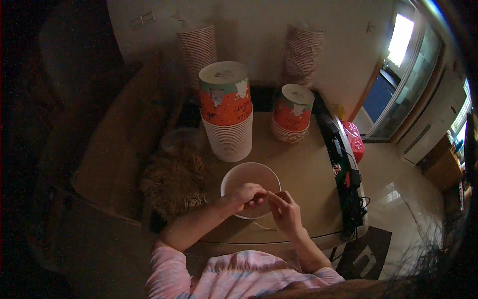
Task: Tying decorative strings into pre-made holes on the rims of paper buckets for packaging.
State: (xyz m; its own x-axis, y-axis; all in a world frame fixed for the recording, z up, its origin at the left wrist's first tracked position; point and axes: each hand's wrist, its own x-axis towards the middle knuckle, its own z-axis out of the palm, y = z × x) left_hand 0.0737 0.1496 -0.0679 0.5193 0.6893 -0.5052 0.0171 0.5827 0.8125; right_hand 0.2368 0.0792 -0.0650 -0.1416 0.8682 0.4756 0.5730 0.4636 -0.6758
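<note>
A white paper bucket (247,172) stands mouth up near the table's front edge. Over its opening, my left hand (250,195) is closed with curled fingers. My right hand (286,210) pinches at the bucket's right side, its fingertips meeting those of the left. What the fingertips hold is too small to make out. Below the bucket, a thin pale cord (266,227) lies on the table; its other end is hidden. Left of the bucket is a shaggy heap of brown cords (177,182).
Behind the bucket stands a tall stack of upside-down paper buckets (226,112), orange and green on top. A shorter stack (294,112) is to its right. Two more stacks (197,47) line the wall. Black cables (353,199) run along the table's right edge, beside a red box (353,139).
</note>
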